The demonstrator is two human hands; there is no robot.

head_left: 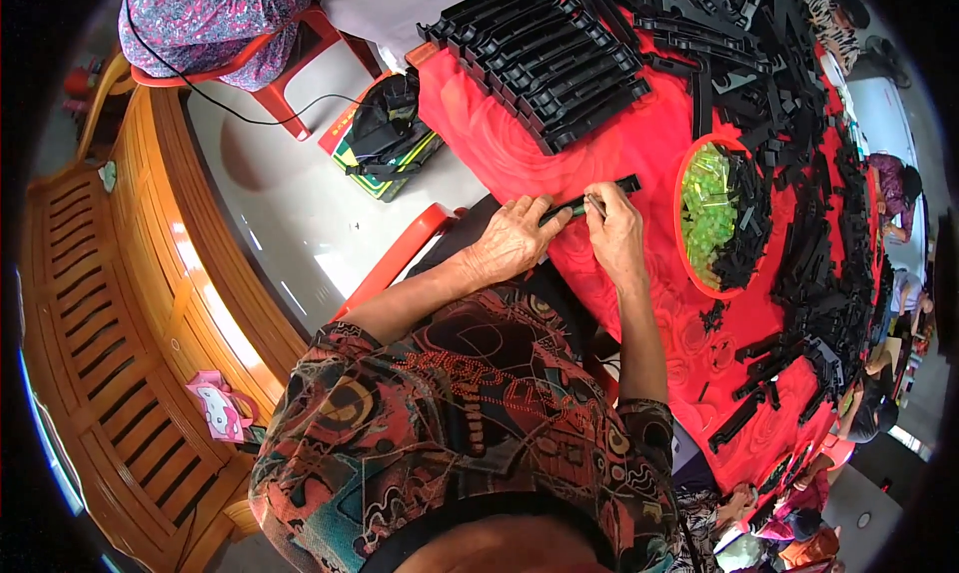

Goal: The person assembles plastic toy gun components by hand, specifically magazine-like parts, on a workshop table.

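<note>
My left hand (517,235) grips the near end of a long, narrow black plastic part (623,184) at the edge of the red-covered table. Fingers of my right hand (615,231) are closed over the middle of the same part. Something small and thin shows at the right fingertips, too small to name. To the right of my hands stands a red-rimmed round basket (689,258), which holds green translucent pieces (710,208) on one side and small black pieces (744,213) on the other.
Beyond my hands lies a neat stack of black plastic parts (544,63) on the red tablecloth (654,313). Loose black parts (799,263) heap along the right. A red chair (400,253) and a wooden bench (110,343) stand left. Other people sit around the table.
</note>
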